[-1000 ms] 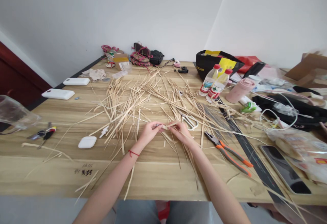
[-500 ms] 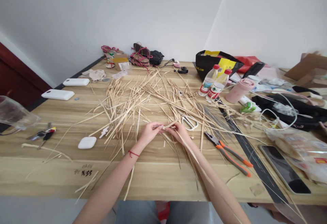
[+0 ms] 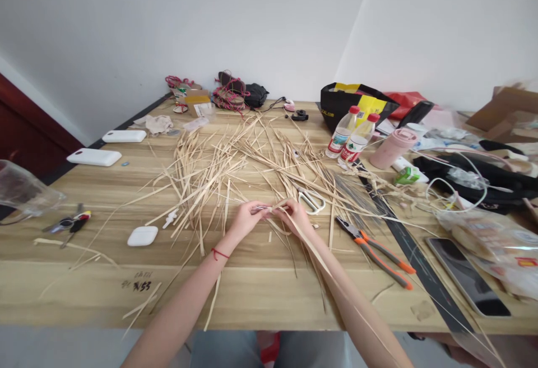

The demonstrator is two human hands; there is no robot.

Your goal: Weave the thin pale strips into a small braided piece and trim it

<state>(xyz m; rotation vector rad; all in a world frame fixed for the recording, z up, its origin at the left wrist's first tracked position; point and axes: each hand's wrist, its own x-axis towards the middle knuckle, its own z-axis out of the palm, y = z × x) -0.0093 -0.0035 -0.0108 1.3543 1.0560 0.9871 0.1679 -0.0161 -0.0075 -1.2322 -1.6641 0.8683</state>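
Note:
My left hand (image 3: 246, 218), with a red string at its wrist, is closed in a pinch on a small piece with a thin metallic-looking part. Close beside it, fingertips nearly touching, my right hand (image 3: 293, 217) pinches a pale plant strip (image 3: 313, 250) that trails back over my right forearm. Where the two hands meet, the fingers hide most of the small piece. Behind the hands, a loose heap of dry strips (image 3: 214, 172) spreads over the wooden table (image 3: 269, 301). White-handled scissors (image 3: 311, 201) lie just beyond my right hand.
Orange-handled pliers (image 3: 378, 253) and a phone (image 3: 468, 275) lie to the right. Further back stand two bottles (image 3: 339, 133), a pink cup (image 3: 393, 148) and a black bag (image 3: 336, 107). On the left are a white case (image 3: 142, 236), keys (image 3: 73, 222) and a clear container (image 3: 27, 189).
The hands stay almost in place, still pinched together. The strip over my right forearm has shifted slightly, and the view has moved very little.

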